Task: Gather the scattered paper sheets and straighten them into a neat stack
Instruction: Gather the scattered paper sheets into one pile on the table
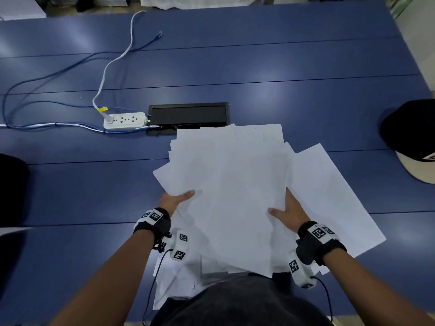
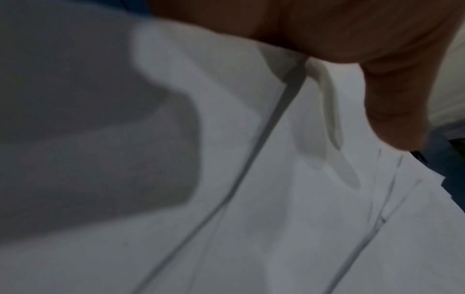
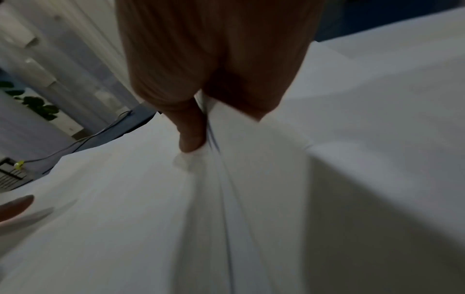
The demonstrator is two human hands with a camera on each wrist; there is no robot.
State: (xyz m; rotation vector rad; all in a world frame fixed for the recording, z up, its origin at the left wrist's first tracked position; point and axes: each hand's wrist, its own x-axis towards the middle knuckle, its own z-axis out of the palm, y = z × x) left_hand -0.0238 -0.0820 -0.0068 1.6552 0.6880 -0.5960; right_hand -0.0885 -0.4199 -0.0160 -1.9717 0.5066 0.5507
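Note:
A loose bundle of white paper sheets (image 1: 230, 184) is held above the blue table (image 1: 259, 67), its edges fanned and uneven. My left hand (image 1: 175, 200) grips the bundle's left side, thumb on top and fingers hidden beneath. My right hand (image 1: 288, 211) grips the right side the same way. In the left wrist view the thumb (image 2: 392, 111) presses on overlapping sheets (image 2: 276, 199). The right wrist view shows my thumb (image 3: 191, 131) pinching the sheet edges (image 3: 226, 199). One sheet (image 1: 329, 196) lies flat on the table at the right, and more sheets (image 1: 179, 278) lie near my body.
A white power strip (image 1: 126, 120) with blue and white cables (image 1: 47, 77) sits at the left middle. A black cable hatch (image 1: 189, 114) lies just beyond the papers. A black and beige cap (image 1: 414, 140) rests at the right edge. A dark object (image 1: 11, 189) is at the left edge.

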